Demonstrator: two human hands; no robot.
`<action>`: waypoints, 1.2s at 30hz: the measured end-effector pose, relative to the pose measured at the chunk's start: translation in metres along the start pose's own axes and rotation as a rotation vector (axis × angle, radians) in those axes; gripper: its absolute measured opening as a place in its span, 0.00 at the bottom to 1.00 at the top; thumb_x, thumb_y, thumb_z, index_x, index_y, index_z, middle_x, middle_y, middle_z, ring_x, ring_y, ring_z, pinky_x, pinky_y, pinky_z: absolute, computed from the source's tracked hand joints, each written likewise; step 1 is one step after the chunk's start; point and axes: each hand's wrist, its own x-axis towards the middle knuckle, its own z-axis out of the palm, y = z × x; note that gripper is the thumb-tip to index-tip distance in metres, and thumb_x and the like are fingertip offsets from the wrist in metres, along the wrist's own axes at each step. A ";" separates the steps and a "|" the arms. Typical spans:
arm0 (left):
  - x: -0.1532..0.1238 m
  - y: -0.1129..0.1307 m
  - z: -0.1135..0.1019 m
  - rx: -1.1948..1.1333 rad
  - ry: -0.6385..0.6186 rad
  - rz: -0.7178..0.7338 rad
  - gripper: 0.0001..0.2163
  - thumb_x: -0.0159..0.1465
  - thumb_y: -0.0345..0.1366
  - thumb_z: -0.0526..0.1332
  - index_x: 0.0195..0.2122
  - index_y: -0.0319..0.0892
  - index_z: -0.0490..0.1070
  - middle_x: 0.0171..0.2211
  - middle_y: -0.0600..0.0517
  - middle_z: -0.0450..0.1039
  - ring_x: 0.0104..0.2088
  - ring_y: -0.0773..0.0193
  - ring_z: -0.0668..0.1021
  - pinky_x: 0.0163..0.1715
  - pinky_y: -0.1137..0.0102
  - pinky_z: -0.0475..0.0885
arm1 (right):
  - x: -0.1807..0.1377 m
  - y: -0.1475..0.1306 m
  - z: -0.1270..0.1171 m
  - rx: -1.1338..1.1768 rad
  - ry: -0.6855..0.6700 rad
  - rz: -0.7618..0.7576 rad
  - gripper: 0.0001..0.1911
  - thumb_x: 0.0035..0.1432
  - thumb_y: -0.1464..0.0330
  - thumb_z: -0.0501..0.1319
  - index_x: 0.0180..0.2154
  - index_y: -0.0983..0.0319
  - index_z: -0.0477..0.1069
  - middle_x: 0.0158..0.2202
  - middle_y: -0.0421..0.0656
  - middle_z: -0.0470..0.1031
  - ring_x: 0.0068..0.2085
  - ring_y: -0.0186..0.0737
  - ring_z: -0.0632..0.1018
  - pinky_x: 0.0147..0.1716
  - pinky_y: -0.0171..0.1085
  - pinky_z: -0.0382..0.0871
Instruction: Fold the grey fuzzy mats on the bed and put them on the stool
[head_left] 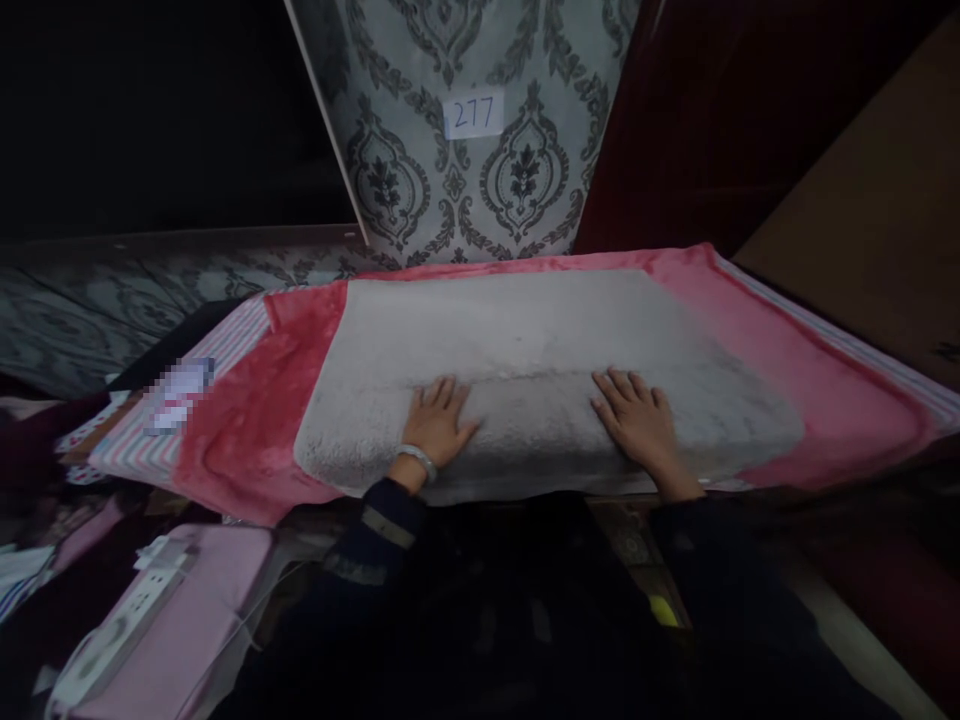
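A grey plush mat (510, 330) with rounded corners lies spread out in front of me, its near edge reaching the edge of the surface. My left hand (436, 420) rests palm down on its near half, fingers spread, a bracelet at the wrist. Further right, my right hand (636, 418) also lies flat on the mat with the fingers apart. A faint crease runs across the mat just past my fingertips. Under the mat is a pink-red fleece blanket (247, 420), showing at the left, back and right.
A striped cloth (142, 440) lies beneath the blanket. At the lower left, a white power strip (127, 625) sits on a pink padded seat (225, 570). A dark screen (165, 120) stands back left. The patterned wall bears a paper (474, 114) marked 277. A brown panel (870, 210) rises at right.
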 end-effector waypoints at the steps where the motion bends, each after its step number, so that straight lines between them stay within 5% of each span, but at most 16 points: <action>1: -0.006 -0.017 -0.003 0.020 -0.006 -0.045 0.31 0.71 0.53 0.47 0.70 0.43 0.56 0.72 0.42 0.51 0.71 0.48 0.55 0.68 0.46 0.51 | 0.000 0.000 0.001 0.004 -0.001 0.001 0.30 0.72 0.55 0.39 0.68 0.53 0.59 0.69 0.43 0.59 0.68 0.55 0.59 0.62 0.61 0.57; 7: -0.049 -0.107 -0.013 0.079 0.003 -0.199 0.28 0.72 0.47 0.46 0.70 0.39 0.54 0.72 0.43 0.51 0.71 0.49 0.56 0.68 0.47 0.51 | -0.003 -0.003 -0.009 0.020 -0.048 0.007 0.31 0.72 0.56 0.38 0.68 0.56 0.59 0.69 0.46 0.59 0.68 0.57 0.59 0.62 0.61 0.57; 12: -0.078 -0.153 -0.022 0.042 -0.010 -0.260 0.25 0.74 0.43 0.44 0.70 0.40 0.54 0.71 0.47 0.53 0.71 0.53 0.54 0.68 0.43 0.46 | -0.008 -0.008 -0.020 0.024 -0.085 0.020 0.33 0.72 0.55 0.36 0.69 0.61 0.58 0.70 0.48 0.56 0.69 0.57 0.57 0.63 0.59 0.55; 17: -0.084 -0.142 -0.024 0.059 0.001 -0.283 0.28 0.72 0.47 0.49 0.70 0.41 0.55 0.71 0.44 0.54 0.72 0.49 0.52 0.68 0.40 0.40 | -0.009 -0.009 -0.019 0.020 -0.066 0.008 0.34 0.72 0.55 0.35 0.68 0.62 0.59 0.70 0.49 0.57 0.68 0.58 0.58 0.61 0.60 0.58; 22: -0.059 -0.064 0.000 0.008 0.001 0.179 0.42 0.62 0.61 0.60 0.72 0.46 0.51 0.72 0.43 0.49 0.72 0.44 0.49 0.69 0.43 0.38 | -0.010 -0.008 -0.017 0.000 -0.059 -0.001 0.36 0.71 0.54 0.33 0.68 0.61 0.60 0.70 0.48 0.58 0.68 0.57 0.59 0.62 0.58 0.57; 25: -0.048 -0.044 0.009 0.007 -0.026 0.241 0.43 0.61 0.56 0.64 0.72 0.47 0.48 0.73 0.42 0.46 0.72 0.45 0.50 0.69 0.46 0.43 | -0.010 -0.005 -0.015 -0.005 -0.054 0.000 0.38 0.69 0.53 0.32 0.68 0.62 0.60 0.69 0.48 0.58 0.68 0.56 0.59 0.62 0.56 0.56; 30: -0.069 -0.096 0.001 0.074 -0.079 0.132 0.45 0.59 0.52 0.68 0.73 0.45 0.47 0.74 0.42 0.45 0.73 0.47 0.49 0.69 0.50 0.45 | -0.010 -0.003 -0.012 0.027 -0.058 0.000 0.41 0.67 0.51 0.30 0.68 0.62 0.60 0.69 0.49 0.58 0.67 0.59 0.60 0.60 0.60 0.58; 36: -0.101 -0.165 -0.013 0.166 -0.118 -0.057 0.44 0.58 0.40 0.69 0.73 0.47 0.47 0.73 0.43 0.48 0.73 0.46 0.49 0.69 0.42 0.36 | -0.012 -0.005 -0.013 0.046 -0.035 0.006 0.41 0.67 0.51 0.30 0.67 0.63 0.60 0.69 0.50 0.59 0.67 0.59 0.59 0.60 0.61 0.57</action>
